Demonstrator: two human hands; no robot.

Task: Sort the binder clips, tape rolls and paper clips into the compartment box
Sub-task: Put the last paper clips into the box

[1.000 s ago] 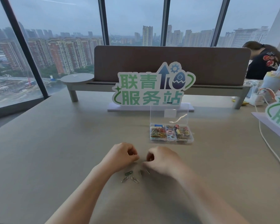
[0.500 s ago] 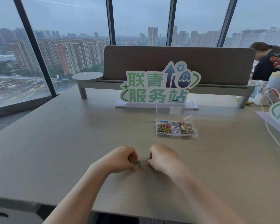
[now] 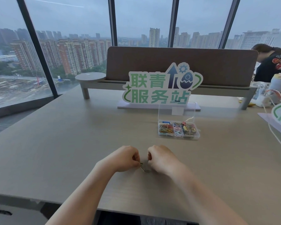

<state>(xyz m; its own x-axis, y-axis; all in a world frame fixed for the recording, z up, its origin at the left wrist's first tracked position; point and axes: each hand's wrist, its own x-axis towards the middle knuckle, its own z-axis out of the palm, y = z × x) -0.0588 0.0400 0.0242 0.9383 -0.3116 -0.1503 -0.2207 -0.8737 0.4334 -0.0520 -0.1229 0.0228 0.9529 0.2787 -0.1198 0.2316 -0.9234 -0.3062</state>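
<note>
Compartment box (image 3: 178,136): clear plastic, lid upright; paper clips (image 3: 165,129) left, tape rolls (image 3: 178,131) centre, binder clips (image 3: 188,128) right. Loose clips (image 3: 144,168): on table, between fists.

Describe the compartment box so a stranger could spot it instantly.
Start at the big green-lettered sign standing mid-table. Just in front of it, slightly right, sits the compartment box: clear plastic, its lid propped upright. Nothing else on the table holds colourful clips in divided sections.

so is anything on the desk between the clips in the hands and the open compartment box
Nothing visible. The bare desk runs clear from the paper clips, pinched between left hand and right hand, to the compartment box, whose lid stands open.
</note>
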